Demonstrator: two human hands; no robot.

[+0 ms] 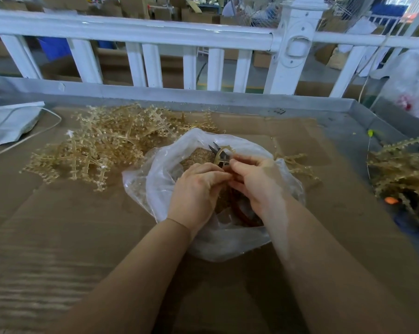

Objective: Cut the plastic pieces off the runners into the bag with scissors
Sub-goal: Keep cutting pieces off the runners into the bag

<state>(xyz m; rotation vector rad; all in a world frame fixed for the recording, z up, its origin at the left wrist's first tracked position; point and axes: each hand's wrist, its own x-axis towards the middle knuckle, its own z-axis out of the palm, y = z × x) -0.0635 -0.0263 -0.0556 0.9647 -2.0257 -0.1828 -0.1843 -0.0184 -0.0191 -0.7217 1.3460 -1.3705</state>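
A clear plastic bag (155, 179) lies open in the middle of the table, with a heap of small tan cut pieces (199, 156) inside. Both hands are over its mouth. My left hand (196, 191) pinches a tan plastic runner (221, 154) that curves up between the hands. My right hand (256, 182) grips small scissors (215, 150), whose dark blades point up and left beside the runner. The scissor handles are hidden in my fingers.
A big pile of tan runners (102, 145) lies behind the bag at the left. More runners (401, 169) are heaped at the right edge. Cardboard (59, 225) covers the table. A white fence (155, 37) closes the far side; a grey bag (8, 121) lies far left.
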